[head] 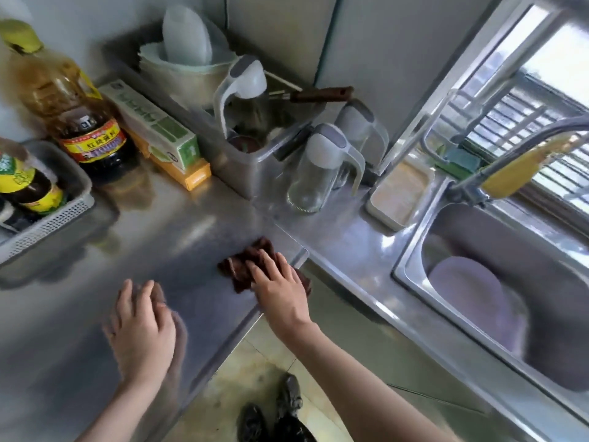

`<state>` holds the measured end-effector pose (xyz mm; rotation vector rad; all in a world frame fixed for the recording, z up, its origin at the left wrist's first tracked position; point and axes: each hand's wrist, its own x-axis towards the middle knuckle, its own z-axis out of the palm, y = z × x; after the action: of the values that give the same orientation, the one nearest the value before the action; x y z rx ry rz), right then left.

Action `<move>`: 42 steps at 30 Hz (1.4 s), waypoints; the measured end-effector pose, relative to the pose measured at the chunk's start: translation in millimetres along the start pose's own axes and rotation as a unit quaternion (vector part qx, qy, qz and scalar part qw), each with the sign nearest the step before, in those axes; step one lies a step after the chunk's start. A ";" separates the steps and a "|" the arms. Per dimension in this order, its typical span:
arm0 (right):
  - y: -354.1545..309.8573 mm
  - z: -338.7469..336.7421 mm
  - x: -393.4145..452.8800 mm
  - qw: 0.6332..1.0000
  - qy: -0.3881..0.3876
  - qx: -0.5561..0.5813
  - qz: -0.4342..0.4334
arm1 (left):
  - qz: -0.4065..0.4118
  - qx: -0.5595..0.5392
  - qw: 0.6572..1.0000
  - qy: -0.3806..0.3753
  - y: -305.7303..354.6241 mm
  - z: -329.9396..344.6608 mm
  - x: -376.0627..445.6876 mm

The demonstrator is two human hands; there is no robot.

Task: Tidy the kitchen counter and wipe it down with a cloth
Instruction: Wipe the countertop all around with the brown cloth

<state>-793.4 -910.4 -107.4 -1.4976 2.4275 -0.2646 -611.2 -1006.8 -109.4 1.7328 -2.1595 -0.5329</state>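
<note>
Two bottles (22,189) in grey basket (57,215), plate (471,295) in sink (541,244)

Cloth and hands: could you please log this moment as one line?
right hand flat on cloth | left hand flat on counter | wiping near corner

Head view — close, looking down at counter (178,237).

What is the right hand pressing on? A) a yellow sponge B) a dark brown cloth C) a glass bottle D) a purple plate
B: the right hand lies flat on a crumpled dark brown cloth at the edge of the steel counter, while the left hand rests bare on the counter.
</note>
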 end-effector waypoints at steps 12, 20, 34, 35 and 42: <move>137.8 -35.6 -34.0 0.946 0.106 -0.018 0.305 | 0.165 -0.057 0.976 -0.128 107.8 41.7 -47.1; 143.1 -29.2 -89.2 0.976 0.107 -0.023 0.188 | 0.219 -0.046 0.953 -0.203 166.1 60.3 -84.3; 207.5 -99.1 -190.4 0.868 0.040 0.351 0.349 | 0.070 -0.200 0.886 -0.412 281.7 60.3 -170.8; 210.4 -114.3 -197.5 0.793 0.052 0.495 0.351 | 0.026 -0.232 0.874 -0.426 293.6 58.4 -176.5; 211.1 -186.8 -244.3 0.458 0.050 0.861 0.217 | -0.089 -0.385 0.724 -0.565 344.3 48.8 -196.8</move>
<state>-928.6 -595.5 40.1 0.1664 1.0330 -1.8498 -887.4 -743.3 8.6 1.1350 -1.7132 -2.6209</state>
